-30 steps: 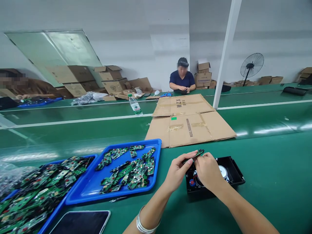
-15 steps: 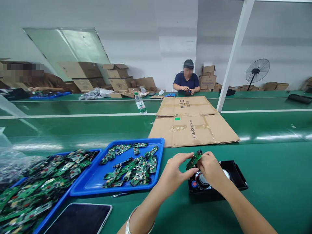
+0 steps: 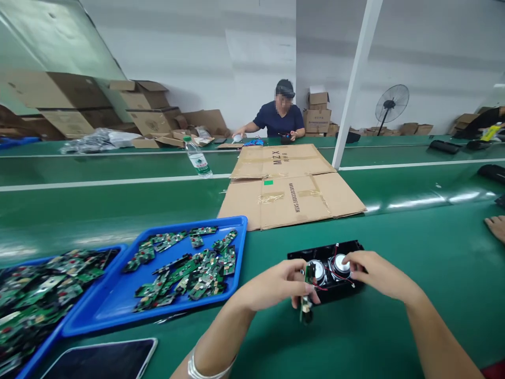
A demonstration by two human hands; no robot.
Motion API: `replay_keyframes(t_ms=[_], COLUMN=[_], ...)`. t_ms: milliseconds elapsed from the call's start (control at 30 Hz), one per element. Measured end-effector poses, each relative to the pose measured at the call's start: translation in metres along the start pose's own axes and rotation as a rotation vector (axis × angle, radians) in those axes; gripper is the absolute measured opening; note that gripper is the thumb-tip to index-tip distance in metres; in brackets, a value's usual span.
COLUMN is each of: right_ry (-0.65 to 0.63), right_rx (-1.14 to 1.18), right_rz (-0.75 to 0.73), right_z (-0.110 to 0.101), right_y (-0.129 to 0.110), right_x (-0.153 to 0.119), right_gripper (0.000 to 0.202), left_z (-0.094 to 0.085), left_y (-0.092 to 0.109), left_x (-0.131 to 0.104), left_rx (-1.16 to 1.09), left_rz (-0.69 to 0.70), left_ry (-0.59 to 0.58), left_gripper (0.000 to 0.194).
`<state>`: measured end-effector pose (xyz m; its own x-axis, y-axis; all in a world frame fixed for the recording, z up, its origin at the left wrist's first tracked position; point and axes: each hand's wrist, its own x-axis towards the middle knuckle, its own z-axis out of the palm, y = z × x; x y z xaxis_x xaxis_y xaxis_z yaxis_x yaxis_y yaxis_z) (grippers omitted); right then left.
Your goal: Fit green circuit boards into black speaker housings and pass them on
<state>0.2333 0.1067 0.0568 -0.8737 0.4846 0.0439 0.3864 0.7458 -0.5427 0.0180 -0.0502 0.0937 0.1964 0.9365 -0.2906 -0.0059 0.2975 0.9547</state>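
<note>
My left hand (image 3: 282,287) grips a green circuit board (image 3: 306,305), held on edge and slightly blurred over the left end of a black speaker housing (image 3: 329,295). Two round speakers sit inside it, the left speaker (image 3: 316,272) partly hidden by my fingers and the board, the right speaker (image 3: 340,265) more exposed. Thin red and black wires (image 3: 336,276) run around them. At the right speaker's edge is my right hand (image 3: 381,273), fingers curved with thumb and forefinger apart; no held object shows.
Left of the housing, a blue tray (image 3: 98,310) carries several circuit boards, beside a fuller blue tray (image 3: 43,345). A tablet (image 3: 102,360) lies in front. Flattened cardboard (image 3: 292,208) and a water bottle (image 3: 198,159) are beyond. A co-worker (image 3: 280,113) sits opposite; another person's hand (image 3: 496,227) shows at right.
My right hand has left the circuit board and moved right to the right speaker. My left hand keeps the board, now turned and lower. The housing sits turned and more exposed; the view has shifted right.
</note>
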Motion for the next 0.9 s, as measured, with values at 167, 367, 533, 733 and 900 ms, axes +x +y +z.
replay_keyframes(t_ms=[167,367,533,733,900], right_ry=[-0.044,0.147,0.287,0.375,0.393], right_rx=[0.024,0.316,0.403,0.502,0.406], right_rz=[-0.053,0.038,0.029,0.133,0.072], right_z=[0.017,0.035,0.052,0.066,0.069], right_y=[0.003,-0.01,-0.015,-0.021,-0.025], right_x=[-0.011,0.004,0.01,0.013,0.014], right_gripper=[0.028,0.016,0.019,0.021,0.012], left_z=[0.025,0.022,0.018,0.019,0.022], left_y=[-0.023,-0.034,-0.038,-0.037,-0.033], left_x=[0.027,0.037,0.039,0.04,0.039], left_rx=[-0.15,0.153,0.107,0.136,0.193], left_rz=[0.023,0.144,0.142,0.158,0.197], left_ry=[0.052,0.527,0.549,0.534,0.55], left_gripper=[0.035,0.016,0.02,0.017,0.018])
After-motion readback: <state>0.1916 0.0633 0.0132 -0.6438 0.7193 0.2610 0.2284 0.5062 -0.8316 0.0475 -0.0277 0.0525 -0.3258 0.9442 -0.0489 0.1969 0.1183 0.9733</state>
